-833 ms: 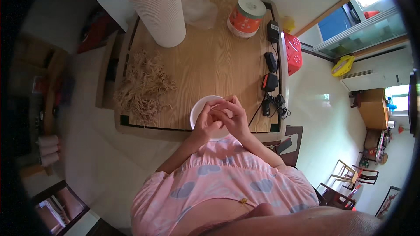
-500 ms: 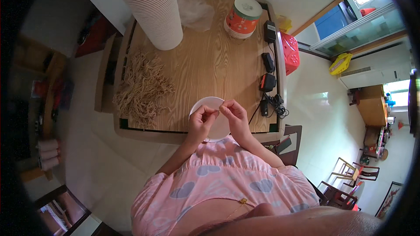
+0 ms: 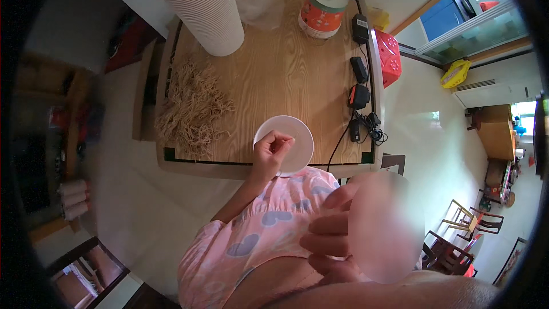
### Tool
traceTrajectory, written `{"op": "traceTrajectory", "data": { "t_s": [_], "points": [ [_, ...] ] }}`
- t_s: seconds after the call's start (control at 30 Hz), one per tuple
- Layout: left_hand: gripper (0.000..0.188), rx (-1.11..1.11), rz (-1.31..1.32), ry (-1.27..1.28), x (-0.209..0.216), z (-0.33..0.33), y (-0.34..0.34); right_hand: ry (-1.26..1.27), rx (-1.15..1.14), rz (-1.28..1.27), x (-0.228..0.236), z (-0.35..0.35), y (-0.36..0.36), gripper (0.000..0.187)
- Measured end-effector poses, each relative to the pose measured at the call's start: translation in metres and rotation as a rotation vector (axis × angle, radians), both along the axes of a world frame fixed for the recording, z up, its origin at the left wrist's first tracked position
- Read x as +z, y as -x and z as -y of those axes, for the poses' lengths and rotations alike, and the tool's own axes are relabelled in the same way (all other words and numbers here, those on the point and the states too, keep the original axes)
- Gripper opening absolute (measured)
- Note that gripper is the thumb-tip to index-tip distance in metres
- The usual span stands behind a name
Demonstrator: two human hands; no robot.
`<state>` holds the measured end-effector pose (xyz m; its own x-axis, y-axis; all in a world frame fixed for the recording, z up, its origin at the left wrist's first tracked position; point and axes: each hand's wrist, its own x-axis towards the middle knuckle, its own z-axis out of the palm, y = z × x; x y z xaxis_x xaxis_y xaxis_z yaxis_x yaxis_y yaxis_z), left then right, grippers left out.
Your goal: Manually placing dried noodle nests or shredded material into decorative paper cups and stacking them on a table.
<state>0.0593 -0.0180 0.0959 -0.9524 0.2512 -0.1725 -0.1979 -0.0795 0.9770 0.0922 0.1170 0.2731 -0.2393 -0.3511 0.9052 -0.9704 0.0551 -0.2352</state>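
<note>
A white round paper tub (image 3: 303, 154) stands at the table's near edge, against my pink dress. My left hand (image 3: 270, 153) is over its opening, thumb and fingers pinched together; what they hold, if anything, is too small to make out. My right hand (image 3: 331, 232) is raised close to the camera above my chest, away from the tub. Several of its fingers show, bent, while a pale blur covers the rest, so its grip is hidden. Left of the tub lies a loose heap of tan strings (image 3: 195, 109).
A tall stack of white paper tubs (image 3: 211, 20) leans at the back left, beside a crumpled clear bag (image 3: 260, 6). An orange patterned tub (image 3: 322, 14) sits upside down at the back right. Black adapters (image 3: 359, 96) and a coiled cable (image 3: 373, 129) line the wooden table's (image 3: 274, 74) right edge.
My right hand has left the tub, where it met my left hand's fingertips, and come up toward the camera. My left hand stays pinched over the tub. The whole view has shifted slightly.
</note>
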Motion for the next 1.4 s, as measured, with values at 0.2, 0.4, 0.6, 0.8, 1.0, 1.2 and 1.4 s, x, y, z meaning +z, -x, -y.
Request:
{"op": "traceTrajectory", "data": {
  "t_s": [0.2, 0.4, 0.6, 0.8, 1.0, 1.2, 1.4],
  "points": [
    [0.006, 0.019, 0.009, -0.006, -0.002, 0.001, -0.004, -0.026, -0.007, 0.089, 0.002, 0.012, 0.001, 0.008],
    [0.005, 0.018, 0.007, -0.052, -0.017, 0.001, -0.005, -0.085, 0.026, 0.116, 0.005, 0.016, 0.003, 0.009],
    [0.006, -0.006, 0.032, -0.012, -0.005, 0.001, -0.004, -0.002, -0.022, -0.017, 0.003, 0.007, 0.001, 0.009],
    [0.006, -0.022, -0.010, -0.002, -0.009, -0.001, -0.004, -0.010, 0.014, 0.016, 0.003, 0.004, -0.001, 0.011],
    [0.005, -0.020, 0.047, -0.013, -0.003, 0.002, -0.004, -0.120, 0.035, 0.026, 0.008, 0.006, 0.000, 0.014],
    [0.005, -0.036, 0.013, -0.003, -0.004, 0.000, -0.002, 0.152, 0.021, -0.062, -0.003, -0.004, -0.008, 0.016],
    [0.004, 0.031, -0.032, -0.054, -0.017, 0.003, -0.007, -0.317, -0.288, 0.570, -0.072, -0.013, 0.030, 0.017]
  ]
}}
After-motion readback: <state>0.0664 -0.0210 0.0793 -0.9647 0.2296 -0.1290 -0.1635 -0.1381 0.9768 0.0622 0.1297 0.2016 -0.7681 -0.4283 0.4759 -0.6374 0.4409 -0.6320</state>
